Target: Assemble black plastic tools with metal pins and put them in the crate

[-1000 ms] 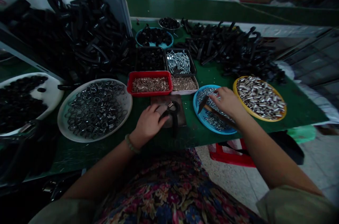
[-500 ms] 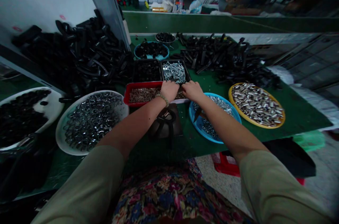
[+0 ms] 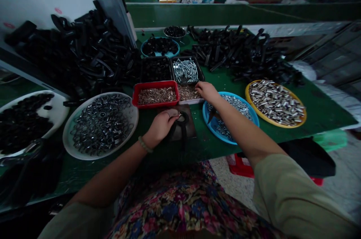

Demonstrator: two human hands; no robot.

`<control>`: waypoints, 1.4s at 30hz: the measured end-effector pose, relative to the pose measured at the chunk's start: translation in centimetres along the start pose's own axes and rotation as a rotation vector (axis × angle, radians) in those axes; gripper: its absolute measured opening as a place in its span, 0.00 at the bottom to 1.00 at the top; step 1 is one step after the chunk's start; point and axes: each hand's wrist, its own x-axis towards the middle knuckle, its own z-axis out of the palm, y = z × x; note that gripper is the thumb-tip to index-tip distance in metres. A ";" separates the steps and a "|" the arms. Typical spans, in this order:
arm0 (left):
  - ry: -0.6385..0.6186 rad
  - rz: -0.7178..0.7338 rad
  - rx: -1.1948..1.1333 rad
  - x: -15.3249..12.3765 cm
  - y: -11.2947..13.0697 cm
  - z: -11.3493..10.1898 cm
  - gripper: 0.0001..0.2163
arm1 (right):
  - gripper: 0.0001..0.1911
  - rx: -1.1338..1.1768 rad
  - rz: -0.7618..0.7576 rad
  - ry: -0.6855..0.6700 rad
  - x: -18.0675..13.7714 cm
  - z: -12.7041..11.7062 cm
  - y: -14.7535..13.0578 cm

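Note:
My left hand (image 3: 161,126) is at the dark square plate (image 3: 191,125), its thumb and forefinger pinched at the edge of a black ring-headed part (image 3: 184,130) lying there. A small shiny piece shows by the fingertips, too small to name. My right hand (image 3: 208,90) reaches over the right end of a white tray (image 3: 191,101) of tiny brass-coloured pieces, fingertips bunched together and down at them. Whatever those fingers hold is hidden. Beside this tray stands a red tray (image 3: 135,100) of thin copper-coloured pins. Directly behind is a black bin (image 3: 200,75) of silver screws.
A white basin (image 3: 67,145) of metal rings is at left. On the right are a blue basin (image 3: 205,126) of small metal pieces and a yellow tray (image 3: 296,124) of silver cylinders. Black parts are heaped at back left (image 3: 98,58) and back right (image 3: 225,50).
My left hand has drawn back from the screw bin to the black part on the plate. My right hand stays near the white tray, slightly higher in view. The view has shifted a little.

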 end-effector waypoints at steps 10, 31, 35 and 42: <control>-0.046 0.127 0.547 -1.8 -0.4 1.7 0.11 | 0.14 0.051 0.010 0.045 -1.5 -0.3 -0.7; -0.138 0.238 0.514 -3.2 -0.2 0.6 0.12 | 0.04 0.506 -0.172 0.044 -7.4 2.3 -7.2; -0.157 0.207 0.480 -3.7 -0.4 0.8 0.14 | 0.04 0.437 -0.174 0.028 -7.3 2.6 -7.2; -0.187 0.162 0.468 -3.7 0.1 0.6 0.14 | 0.08 0.074 -0.297 0.021 -8.1 2.9 -7.9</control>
